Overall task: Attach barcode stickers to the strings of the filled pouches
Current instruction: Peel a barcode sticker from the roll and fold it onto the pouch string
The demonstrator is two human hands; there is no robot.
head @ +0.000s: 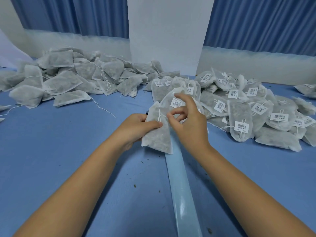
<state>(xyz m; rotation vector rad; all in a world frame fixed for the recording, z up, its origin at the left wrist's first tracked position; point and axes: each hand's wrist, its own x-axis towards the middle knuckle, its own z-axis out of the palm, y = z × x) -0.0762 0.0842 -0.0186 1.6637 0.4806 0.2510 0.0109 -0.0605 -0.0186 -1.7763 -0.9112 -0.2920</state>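
Reaching in from 7 and 5 o'clock, 2 bare forearms met at the middle of the view above a blue table (pixel 68 142). A pale blue strip (pixel 183 194) lay flat on the table, running from 6 o'clock straight up until it slid under the hands. Small dark crumbs were scattered on the cloth on both sides of it.

The left hand (pixel 136 125) gripped 1 filled pouch (pixel 157 135) from the 9 o'clock side, the thumb pressed flat across its front and the other fingers curled behind it. The pouch stood tilted, its gathered neck toward 12 o'clock and its lower edge resting over the strip. A white string (pixel 159 115) was knotted at that neck. The right hand (pixel 189 127) came in from the 3 o'clock side, with thumb and forefinger closed in a small pinch on the string's loose end just beside the knot. Its other 3 fingers were lifted and spread.

Just behind the right hand lay a pouch already carrying a barcode sticker (pixel 176 102). Beyond it, toward 2 o'clock, a labelled pile (pixel 248 108) spread over the table, each pouch with a white sticker on its string. Toward 10 o'clock sat an unlabelled pile (pixel 68 77), well apart from the other, with loose strings trailing onto the cloth.

At 12 o'clock a white column (pixel 165 31) rose from the table's far edge, with blue curtains (pixel 265 23) hanging on both sides of it.
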